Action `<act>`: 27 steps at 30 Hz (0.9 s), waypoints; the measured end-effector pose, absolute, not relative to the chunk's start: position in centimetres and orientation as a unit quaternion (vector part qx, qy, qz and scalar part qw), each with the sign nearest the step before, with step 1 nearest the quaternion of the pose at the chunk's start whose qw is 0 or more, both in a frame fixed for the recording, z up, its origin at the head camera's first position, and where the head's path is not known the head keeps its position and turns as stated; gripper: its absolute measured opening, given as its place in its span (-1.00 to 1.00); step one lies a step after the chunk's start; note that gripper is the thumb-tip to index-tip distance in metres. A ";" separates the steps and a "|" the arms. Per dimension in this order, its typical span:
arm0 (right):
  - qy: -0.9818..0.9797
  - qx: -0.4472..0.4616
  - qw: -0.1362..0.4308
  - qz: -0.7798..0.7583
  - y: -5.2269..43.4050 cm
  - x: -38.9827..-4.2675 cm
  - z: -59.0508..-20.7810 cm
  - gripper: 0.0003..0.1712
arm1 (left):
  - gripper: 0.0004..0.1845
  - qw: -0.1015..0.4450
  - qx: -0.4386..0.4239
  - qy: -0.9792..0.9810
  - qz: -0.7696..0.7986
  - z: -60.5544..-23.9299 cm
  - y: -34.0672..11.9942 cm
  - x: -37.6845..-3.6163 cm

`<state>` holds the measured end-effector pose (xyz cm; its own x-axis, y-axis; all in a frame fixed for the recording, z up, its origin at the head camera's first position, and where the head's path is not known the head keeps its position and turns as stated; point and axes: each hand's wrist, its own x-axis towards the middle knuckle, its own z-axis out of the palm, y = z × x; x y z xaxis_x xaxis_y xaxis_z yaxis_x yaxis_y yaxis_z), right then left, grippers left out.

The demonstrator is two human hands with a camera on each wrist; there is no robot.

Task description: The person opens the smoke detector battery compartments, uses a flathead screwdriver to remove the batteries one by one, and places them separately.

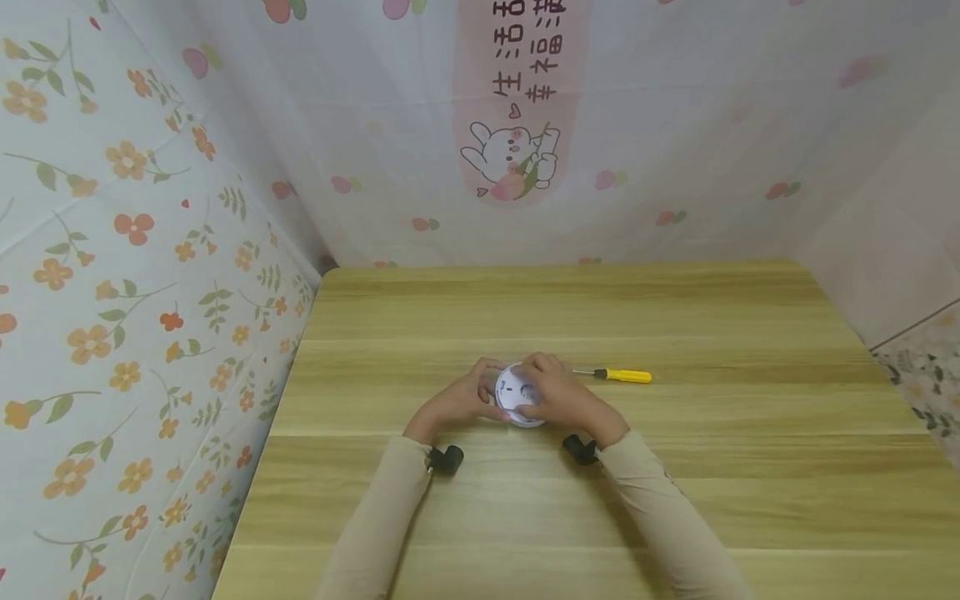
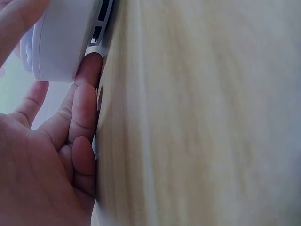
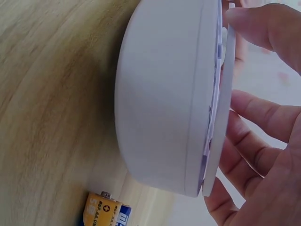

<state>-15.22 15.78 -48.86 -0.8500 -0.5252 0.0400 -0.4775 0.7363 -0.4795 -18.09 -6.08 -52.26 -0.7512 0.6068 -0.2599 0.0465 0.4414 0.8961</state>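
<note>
A white round device (image 1: 512, 392), shaped like a smoke alarm with dark slots in its side, sits low over the table between both hands. My left hand (image 1: 462, 401) holds its left side, thumb at the near edge. In the left wrist view, fingertips lie against the body (image 2: 63, 44) close to the tabletop. From the other side my right hand (image 1: 561, 393) grips a thin white round cover (image 3: 221, 127) by the rim. That cover is slightly tilted, with a narrow gap between it and the body (image 3: 157, 94). The right palm hides part of the disc in the head view.
A screwdriver with a yellow handle (image 1: 628, 376) lies just right of the right hand. An orange and blue AA battery (image 3: 104, 210) is on the wooden table (image 1: 750, 467) beside the device. Patterned curtains (image 1: 375, 125) hang at the back and left.
</note>
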 end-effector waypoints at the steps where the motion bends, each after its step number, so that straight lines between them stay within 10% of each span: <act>1: 0.931 -0.269 0.049 -0.241 15.8 -15.2 -48.9 -0.31 | -0.11 0.288 0.204 0.799 0.488 -52.3 -6.1 -18.1; 27: 0.935 -0.262 0.083 -0.224 15.5 -15.5 -48.4 -0.32 | -0.38 0.306 0.206 0.781 0.504 -52.3 -6.1 -18.2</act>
